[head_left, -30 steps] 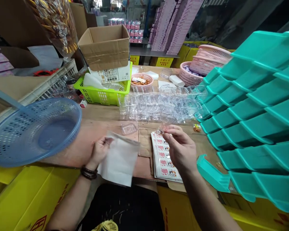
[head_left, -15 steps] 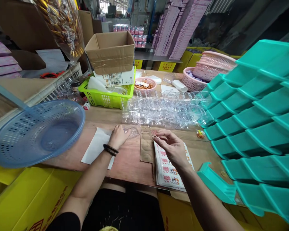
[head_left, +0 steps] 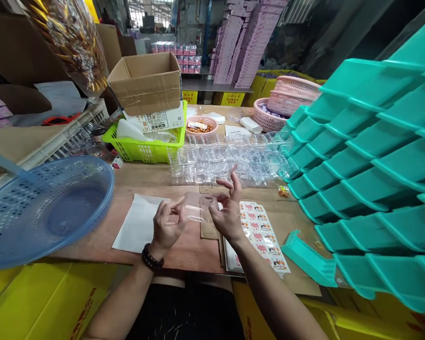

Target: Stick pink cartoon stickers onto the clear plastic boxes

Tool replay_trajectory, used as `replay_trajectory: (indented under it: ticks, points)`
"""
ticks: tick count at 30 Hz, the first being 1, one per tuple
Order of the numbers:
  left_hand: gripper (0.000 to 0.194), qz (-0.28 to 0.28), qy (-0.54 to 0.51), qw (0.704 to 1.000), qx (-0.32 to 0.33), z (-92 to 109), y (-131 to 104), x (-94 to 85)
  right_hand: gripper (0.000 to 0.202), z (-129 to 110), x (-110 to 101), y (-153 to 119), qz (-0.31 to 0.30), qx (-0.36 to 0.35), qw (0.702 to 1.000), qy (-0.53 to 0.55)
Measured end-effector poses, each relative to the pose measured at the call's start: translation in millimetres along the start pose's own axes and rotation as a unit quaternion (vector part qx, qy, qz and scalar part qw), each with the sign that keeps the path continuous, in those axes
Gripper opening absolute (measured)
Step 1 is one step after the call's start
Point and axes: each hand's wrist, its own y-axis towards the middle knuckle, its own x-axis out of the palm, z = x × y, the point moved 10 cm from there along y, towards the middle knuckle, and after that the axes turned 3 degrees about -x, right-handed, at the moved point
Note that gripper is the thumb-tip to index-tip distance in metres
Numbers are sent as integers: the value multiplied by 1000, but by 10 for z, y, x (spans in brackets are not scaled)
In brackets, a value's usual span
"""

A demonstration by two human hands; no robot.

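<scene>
Above the front of the table, a thin clear plastic box is held up between my two hands. My left hand pinches its left edge between thumb and fingers. At the box's right side is my right hand, thumb and forefinger pressed together there while the other fingers stick up. Whether a small sticker sits under the right fingertips cannot be made out. Below the right wrist lies a stack of sticker sheets with pink and orange-white figures. Beneath the box is a piece of brown cardboard. White paper lies left.
Behind the hands, clear plastic packs lie in a wide pile. A blue basket stands left, a green basket with a carton behind it. Teal trays are stacked high at right, with one loose teal piece nearby.
My left hand has lifted the clear plastic box off the table. My right hand, earlier pinching a small pink sticker over the sheets, has moved left to the box. The view has shifted slightly.
</scene>
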Motion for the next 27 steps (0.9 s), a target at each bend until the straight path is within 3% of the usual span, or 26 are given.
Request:
replay_trajectory:
  ticks: [2,5,6,8,10,13,15,17,19,21,27]
  points:
    - [63,-81,-168,975,-120,-161,-45,154,90,-115,-35,-52,30,-70,997,-35]
    - [79,-238,-381,838,-310,-258,-227,585,88,-258,23,-146,-6,-153,984,-89]
    - [78,-270,-413,799,-344,-247,-278,678,86,-287,56,-159,-39,-161,980,-106]
    - [71,-284,-439,769,-368,-256,-301,751,82,-344,70,-152,-108,-153,973,-137]
    - [63,-252,-447,776,-366,-323,-270,729,74,-438,-71,-92,-135,-121,972,-147]
    - [59,-207,-448,798,-347,-423,-238,665,41,-610,-469,55,-80,-52,990,-103]
    - [55,-200,-439,814,-324,-439,-228,655,22,-630,-582,106,-69,11,996,-54]
    - [50,-200,-425,830,-301,-421,-220,665,28,-552,-401,76,-148,87,985,4]
    - [45,-201,-405,844,-289,-398,-219,683,36,-455,-83,-39,-261,153,951,56]
    - [42,-198,-386,853,-289,-385,-218,690,41,-369,152,-125,-332,189,921,71]
    - [38,-177,-339,877,-291,-395,-180,607,36,-252,451,-67,-417,162,894,-11]
